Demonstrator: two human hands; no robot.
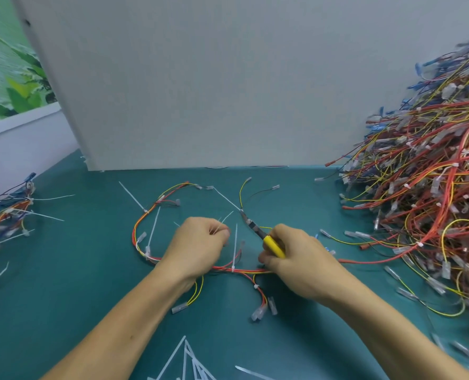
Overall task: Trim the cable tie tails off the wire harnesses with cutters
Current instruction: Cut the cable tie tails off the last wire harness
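Teal worktop (71,283) bore a small heap (6,223) of harnesses at nine o'clock. At centre lay the harness (248,272), several tails (153,229) uncut. The left hand (197,242) pinched white offcuts (226,218), its grip curled tight. The right hand (299,261) closed its grip round the cutters (274,245), whose nose touched a tie (241,210) at twelve o'clock; whether the blades gaped I could not tell. Trimming looked under way; next, the blades should close flush on that tie's head. A big pile (425,187) sat at three o'clock.
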